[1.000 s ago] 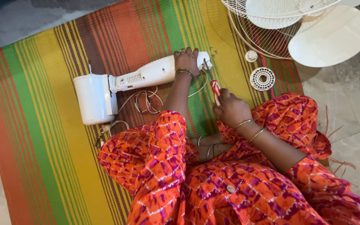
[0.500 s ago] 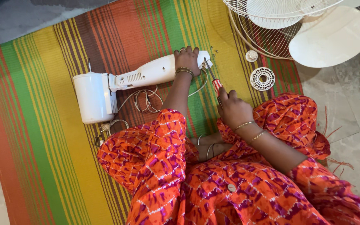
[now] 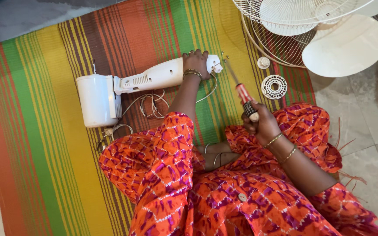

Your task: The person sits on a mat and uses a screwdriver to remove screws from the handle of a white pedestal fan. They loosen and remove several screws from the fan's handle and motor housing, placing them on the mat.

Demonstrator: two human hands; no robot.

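Note:
A white fan body [image 3: 123, 85] lies on its side on a striped mat [image 3: 36, 131], motor housing to the left and neck pointing right. My left hand [image 3: 196, 62] grips the neck near its right end. My right hand [image 3: 261, 122] holds a screwdriver [image 3: 241, 89] with a red and black handle, its metal tip pointing up-left toward the neck's end but apart from it. Loose white cord [image 3: 152, 105] is tangled just below the fan body.
White wire fan grilles [image 3: 294, 19] and fan blades [image 3: 346, 46] lie at the top right. A small round white cap [image 3: 263, 62] and a round slotted disc [image 3: 274, 86] rest on the mat's right edge. Pale tiled floor [image 3: 372, 131] lies to the right.
My right hand has drawn back toward me and to the right, tilting the screwdriver so its tip now points at the neck's end. The left hand has stayed on the fan neck.

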